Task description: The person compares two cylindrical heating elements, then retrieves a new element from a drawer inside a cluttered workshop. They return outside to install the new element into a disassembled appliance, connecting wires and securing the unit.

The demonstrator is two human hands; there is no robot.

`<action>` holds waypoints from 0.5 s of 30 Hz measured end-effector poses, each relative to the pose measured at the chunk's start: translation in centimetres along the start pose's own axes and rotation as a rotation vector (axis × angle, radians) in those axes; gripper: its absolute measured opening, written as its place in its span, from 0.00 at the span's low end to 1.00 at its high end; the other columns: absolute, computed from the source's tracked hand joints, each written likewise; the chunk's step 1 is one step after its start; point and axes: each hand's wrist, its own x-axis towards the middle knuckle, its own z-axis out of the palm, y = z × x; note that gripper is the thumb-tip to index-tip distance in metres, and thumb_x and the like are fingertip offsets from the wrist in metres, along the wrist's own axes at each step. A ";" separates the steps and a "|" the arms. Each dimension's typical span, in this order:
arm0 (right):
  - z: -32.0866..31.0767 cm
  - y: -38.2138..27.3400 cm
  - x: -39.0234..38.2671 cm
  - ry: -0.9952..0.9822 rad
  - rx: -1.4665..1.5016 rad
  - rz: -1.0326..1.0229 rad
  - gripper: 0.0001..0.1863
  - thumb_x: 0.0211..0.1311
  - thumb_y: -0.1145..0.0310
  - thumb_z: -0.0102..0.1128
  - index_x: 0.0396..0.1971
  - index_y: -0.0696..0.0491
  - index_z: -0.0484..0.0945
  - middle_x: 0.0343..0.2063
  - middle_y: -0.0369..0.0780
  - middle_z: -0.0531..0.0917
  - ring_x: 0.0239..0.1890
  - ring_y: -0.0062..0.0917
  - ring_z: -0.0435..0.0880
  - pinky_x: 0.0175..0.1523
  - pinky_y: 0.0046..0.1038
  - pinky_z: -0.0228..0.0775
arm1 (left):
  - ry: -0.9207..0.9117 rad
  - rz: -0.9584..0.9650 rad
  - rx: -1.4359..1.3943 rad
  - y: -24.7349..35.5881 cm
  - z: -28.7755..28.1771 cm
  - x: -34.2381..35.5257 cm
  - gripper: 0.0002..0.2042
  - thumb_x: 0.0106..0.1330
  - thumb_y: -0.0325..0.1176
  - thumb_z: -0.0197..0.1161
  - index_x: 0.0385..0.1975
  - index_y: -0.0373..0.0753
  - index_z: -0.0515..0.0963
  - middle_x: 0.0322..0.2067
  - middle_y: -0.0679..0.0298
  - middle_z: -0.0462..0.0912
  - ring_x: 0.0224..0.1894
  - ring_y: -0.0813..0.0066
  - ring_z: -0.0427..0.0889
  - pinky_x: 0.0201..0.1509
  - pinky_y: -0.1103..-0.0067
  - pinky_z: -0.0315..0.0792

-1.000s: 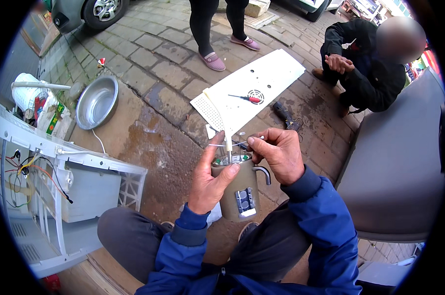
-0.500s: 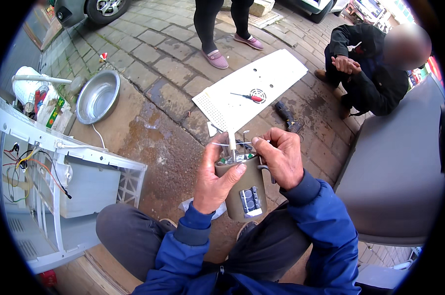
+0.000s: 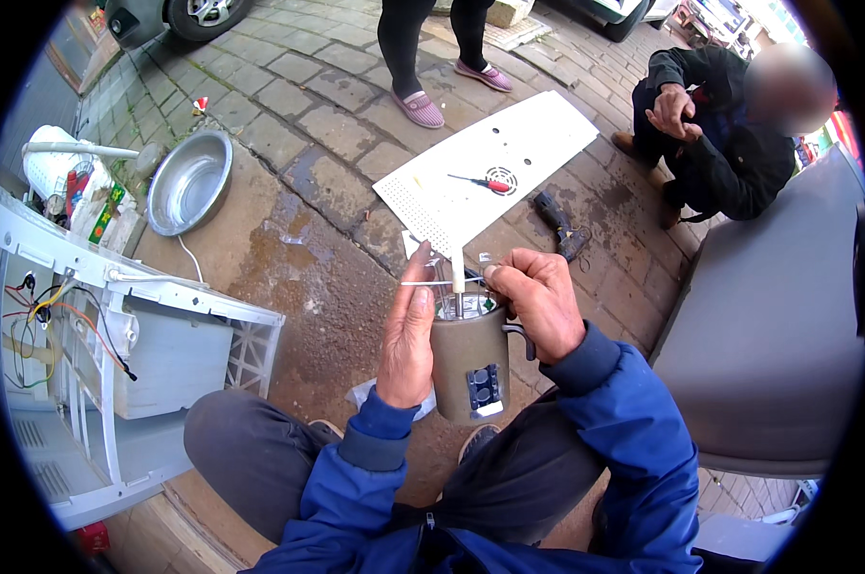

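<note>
Between my knees stands a grey-brown canister [image 3: 463, 356] with a dark socket panel on its front and a dark lever at its right side. A white tube [image 3: 458, 268] on a metal rod rises from its opening, where thin wires and green parts show. Across this tube lies a thin white strip [image 3: 437, 282], perhaps a cable tie. My right hand [image 3: 542, 301] pinches the strip's right end above the rim. At its left end my left hand [image 3: 408, 340] is closed, fingers pointing up and the thumb against the strip.
Ahead lies a white perforated panel [image 3: 480, 172] with a red screwdriver [image 3: 494, 185]. Beside it is a cordless drill [image 3: 559, 228]. Left are a metal basin [image 3: 191, 182] and an appliance frame [image 3: 126, 287] with loose wires. A crouching person [image 3: 729, 134] and a grey cabinet [image 3: 777, 335] are right.
My left thumb has lifted from the canister's rim up to the strip, its fingers straightening. My right hand has shifted slightly left. The crouching person's hands have moved up a little.
</note>
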 end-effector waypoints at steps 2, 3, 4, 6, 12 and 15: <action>0.1 0.2 0.0 0.003 -0.008 -0.002 0.10 0.63 0.71 0.60 0.23 0.58 0.80 0.18 0.31 0.77 0.21 0.11 0.68 0.26 0.21 0.56 | 0.042 -0.023 -0.033 0.0 0.6 -0.4 0.29 0.82 0.41 0.50 0.77 0.38 0.53 0.70 0.49 0.66 0.68 0.65 0.70 0.69 0.68 0.69; 0.1 0.3 0.0 0.001 -0.011 0.000 0.10 0.63 0.71 0.60 0.22 0.58 0.80 0.18 0.31 0.77 0.21 0.11 0.68 0.27 0.21 0.56 | 0.105 0.006 -0.045 -0.2 0.9 -0.5 0.26 0.82 0.40 0.50 0.75 0.38 0.57 0.68 0.50 0.68 0.66 0.67 0.71 0.67 0.69 0.71; 0.1 0.2 0.0 -0.002 -0.016 -0.001 0.10 0.62 0.71 0.60 0.22 0.58 0.80 0.18 0.31 0.77 0.21 0.11 0.68 0.27 0.21 0.56 | 0.166 0.038 -0.058 -0.4 1.4 -0.4 0.24 0.82 0.39 0.50 0.73 0.38 0.60 0.67 0.52 0.70 0.64 0.70 0.73 0.66 0.70 0.72; 0.2 0.0 -0.1 0.017 -0.009 -0.002 0.10 0.62 0.71 0.60 0.22 0.58 0.80 0.18 0.31 0.77 0.21 0.11 0.68 0.27 0.21 0.57 | 0.218 0.077 -0.086 -0.5 1.5 -0.5 0.20 0.81 0.38 0.52 0.67 0.37 0.66 0.62 0.54 0.74 0.59 0.74 0.76 0.62 0.73 0.74; 0.0 0.2 -0.3 0.076 0.044 0.027 0.09 0.62 0.70 0.60 0.22 0.57 0.80 0.18 0.31 0.77 0.21 0.12 0.69 0.27 0.21 0.57 | 0.255 0.007 -0.169 -0.2 1.3 -0.5 0.12 0.77 0.34 0.60 0.53 0.35 0.74 0.46 0.62 0.82 0.47 0.80 0.80 0.54 0.79 0.77; 0.1 -0.1 -0.4 0.091 0.044 0.017 0.09 0.62 0.70 0.60 0.22 0.56 0.79 0.18 0.31 0.77 0.21 0.12 0.69 0.27 0.21 0.57 | 0.262 -0.076 -0.206 0.0 0.8 -0.5 0.09 0.75 0.32 0.62 0.48 0.35 0.76 0.43 0.64 0.83 0.44 0.81 0.81 0.51 0.81 0.77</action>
